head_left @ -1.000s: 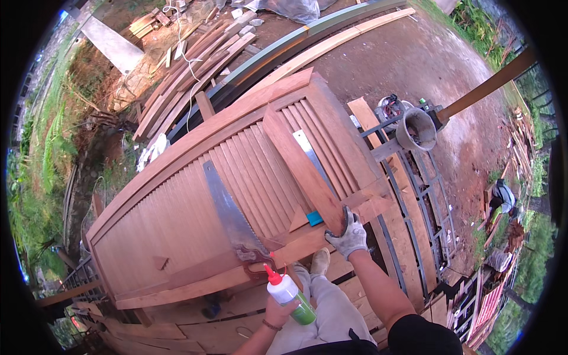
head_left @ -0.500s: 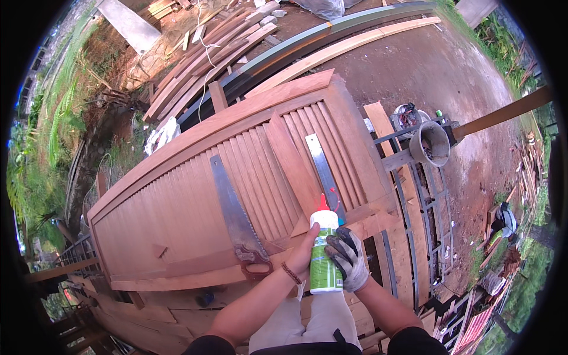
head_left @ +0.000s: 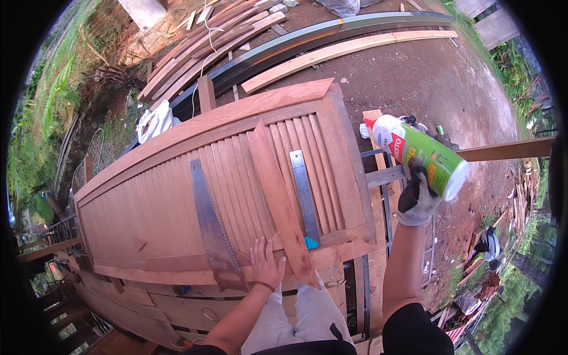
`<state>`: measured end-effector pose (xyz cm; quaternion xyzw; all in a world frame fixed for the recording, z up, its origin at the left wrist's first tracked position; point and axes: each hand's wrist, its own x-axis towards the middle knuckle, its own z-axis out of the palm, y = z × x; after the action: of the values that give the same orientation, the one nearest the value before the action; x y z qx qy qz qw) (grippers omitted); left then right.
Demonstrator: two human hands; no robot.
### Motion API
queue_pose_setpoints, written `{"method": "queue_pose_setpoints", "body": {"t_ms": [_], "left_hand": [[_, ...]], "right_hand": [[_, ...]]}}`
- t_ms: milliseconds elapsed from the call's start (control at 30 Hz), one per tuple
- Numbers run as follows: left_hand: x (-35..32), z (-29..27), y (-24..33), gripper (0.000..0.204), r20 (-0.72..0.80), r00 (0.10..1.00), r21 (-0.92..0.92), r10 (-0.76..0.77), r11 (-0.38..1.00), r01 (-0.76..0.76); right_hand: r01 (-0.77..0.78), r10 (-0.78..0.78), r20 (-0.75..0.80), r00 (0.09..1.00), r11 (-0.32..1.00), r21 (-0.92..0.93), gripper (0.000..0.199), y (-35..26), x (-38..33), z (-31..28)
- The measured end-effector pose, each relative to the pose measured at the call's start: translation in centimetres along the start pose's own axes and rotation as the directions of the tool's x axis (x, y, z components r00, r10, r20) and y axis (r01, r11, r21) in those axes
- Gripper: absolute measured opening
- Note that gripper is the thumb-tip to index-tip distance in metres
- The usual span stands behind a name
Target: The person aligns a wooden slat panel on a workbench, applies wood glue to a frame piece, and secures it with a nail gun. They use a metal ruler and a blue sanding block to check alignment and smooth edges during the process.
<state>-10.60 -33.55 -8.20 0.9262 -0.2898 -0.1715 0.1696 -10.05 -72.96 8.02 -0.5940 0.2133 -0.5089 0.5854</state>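
My right hand [head_left: 419, 201], in a grey and black glove, grips a white and green glue bottle [head_left: 439, 158] raised at the right, tilted with its red tip toward the upper left. My bare left hand [head_left: 267, 264] lies flat with spread fingers on the near edge of a louvered wooden door [head_left: 349, 160]. To its left lies a handsaw [head_left: 210, 216], its brown handle toward me. Just right of the hand, a loose wooden board [head_left: 277, 201] lies across the slats and overhangs the near edge. A try square [head_left: 305, 198] with a teal handle rests beside the board.
A small wood offcut [head_left: 140, 244] lies on the door's left part. Stacked planks [head_left: 201, 50], a long dark beam [head_left: 284, 47] and a pale plank [head_left: 349, 54] lie on the ground beyond. A white bag [head_left: 155, 122] sits at the door's far edge.
The bottle has swung from before me up to the right in my right hand. My left hand has let go of it and come down onto the door. The loose board's near end has shifted toward me.
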Motion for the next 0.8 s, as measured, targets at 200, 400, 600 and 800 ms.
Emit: {"method": "queue_pose_setpoints", "body": {"t_ms": [200,400,600,800], "left_hand": [[-0.1,1.3,0.1,0.074,-0.060,0.998,0.082,0.004,0.997,0.001],[0.1,1.0,0.3,0.074,-0.050,0.999,0.062,-0.014,0.998,0.017],[0.3,0.7,0.6,0.072,-0.052,0.999,0.062,-0.009,0.998,0.013],[0.3,1.1,0.3,0.073,-0.061,0.998,0.091,-0.003,0.996,0.008]], "right_hand": [[-0.431,0.437,-0.107,0.893,0.899,0.074,0.054,12.6,6.9,0.9],[-0.303,0.311,0.020,0.950,0.937,-0.171,0.044,15.1,11.3,4.7],[-0.291,0.315,0.069,0.947,0.927,-0.236,0.041,16.4,12.9,5.4],[-0.367,0.378,0.000,0.926,0.899,-0.238,0.045,14.9,13.4,7.2]]}}
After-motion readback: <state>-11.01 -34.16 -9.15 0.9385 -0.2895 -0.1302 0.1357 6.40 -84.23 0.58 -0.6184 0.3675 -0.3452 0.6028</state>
